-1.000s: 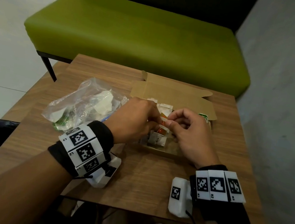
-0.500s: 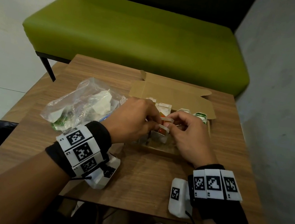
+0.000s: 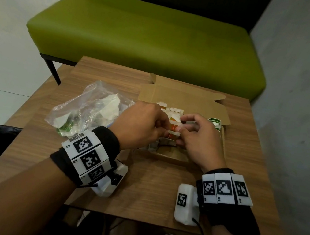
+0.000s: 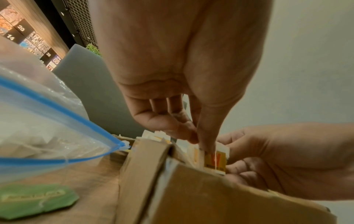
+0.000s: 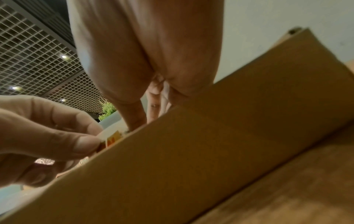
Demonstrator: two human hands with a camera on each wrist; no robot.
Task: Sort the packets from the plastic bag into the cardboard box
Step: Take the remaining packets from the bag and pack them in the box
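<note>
Beside the hands (image 3: pixel 168 129), a plastic bag (image 3: pixel 91 112) adjoins the cardboard box (image 3: pixel 184 99).

A left hand (image 4: pixel 178 72) pinches the top of an orange-and-yellow packet (image 4: pixel 214 160) standing in a cardboard box (image 4: pixel 191 197), steadied by the right hand (image 4: pixel 291 163). A blue-edged plastic bag (image 4: pixel 42 124) lies beside the box on the counter (image 4: pixel 95 178).
</note>
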